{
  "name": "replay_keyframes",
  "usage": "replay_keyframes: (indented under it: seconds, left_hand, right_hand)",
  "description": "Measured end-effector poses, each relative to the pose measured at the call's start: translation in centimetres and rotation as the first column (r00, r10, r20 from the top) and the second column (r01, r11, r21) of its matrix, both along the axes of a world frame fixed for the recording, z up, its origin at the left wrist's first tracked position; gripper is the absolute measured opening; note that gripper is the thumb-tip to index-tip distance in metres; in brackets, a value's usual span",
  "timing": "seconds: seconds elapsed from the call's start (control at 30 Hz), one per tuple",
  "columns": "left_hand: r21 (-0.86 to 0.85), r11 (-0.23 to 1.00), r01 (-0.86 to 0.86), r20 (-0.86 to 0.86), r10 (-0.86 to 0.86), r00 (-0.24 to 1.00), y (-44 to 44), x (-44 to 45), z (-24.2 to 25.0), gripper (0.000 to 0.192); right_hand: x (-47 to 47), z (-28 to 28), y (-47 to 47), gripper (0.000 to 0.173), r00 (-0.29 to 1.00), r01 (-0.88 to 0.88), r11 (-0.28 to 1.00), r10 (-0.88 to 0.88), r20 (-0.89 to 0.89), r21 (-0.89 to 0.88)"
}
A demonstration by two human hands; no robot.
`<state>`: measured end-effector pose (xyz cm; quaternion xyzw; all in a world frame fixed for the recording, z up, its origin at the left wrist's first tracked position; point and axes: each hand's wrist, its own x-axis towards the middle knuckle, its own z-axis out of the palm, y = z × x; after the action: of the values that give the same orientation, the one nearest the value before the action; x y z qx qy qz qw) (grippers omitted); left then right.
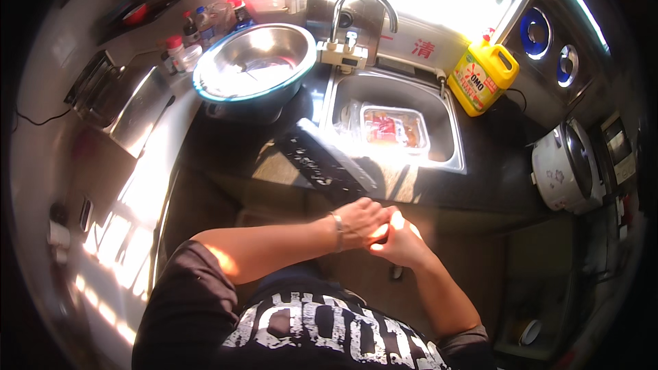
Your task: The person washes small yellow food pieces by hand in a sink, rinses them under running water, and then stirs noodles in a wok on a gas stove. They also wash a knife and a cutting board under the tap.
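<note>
My left hand (362, 223), with a band at its wrist, presses against my right hand (403, 240) in front of my body. Their fingers overlap, so whether anything lies between them is hidden. Just beyond the hands, a long dark slab-like object (329, 162) with a pale edge lies slantwise at the counter's front. Behind it, a clear plastic tray of packaged food (393, 128) with a red label sits in the stainless steel sink (443, 113). A curved chrome faucet (336, 7) stands at the back of the sink.
A large steel basin (288, 41) stands left of the sink. To the right are a yellow OMO detergent jug (483, 79) and a white rice cooker (558, 169). Several bottles (203, 23) line the back left corner. Strong sunlight washes out parts of the black counter (493, 164).
</note>
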<state>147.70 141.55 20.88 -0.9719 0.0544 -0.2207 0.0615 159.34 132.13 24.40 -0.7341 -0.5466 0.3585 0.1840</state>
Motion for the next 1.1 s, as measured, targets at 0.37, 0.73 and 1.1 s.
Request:
replay_keyframes:
  seconds: [0.37,0.73,1.1]
  left_hand:
    - [-0.018,0.987,0.160,0.150,-0.156,0.976,17.7,12.5,2.9,0.031]
    - [0.236,0.912,-0.335,-0.565,0.410,0.716,47.4,14.5,3.4,0.044]
    - [0.113,0.830,-0.547,-0.426,0.537,0.728,46.8,19.1,2.1,0.030]
  right_hand:
    - [14.5,-2.2,8.9,0.064,0.834,0.133,0.892,-0.336,0.437,0.432]
    - [26.3,1.2,17.0,0.031,0.880,-0.055,0.986,-0.026,0.475,0.157]
    - [30.0,-1.1,28.6,0.027,0.888,-0.252,0.965,0.258,0.380,-0.068]
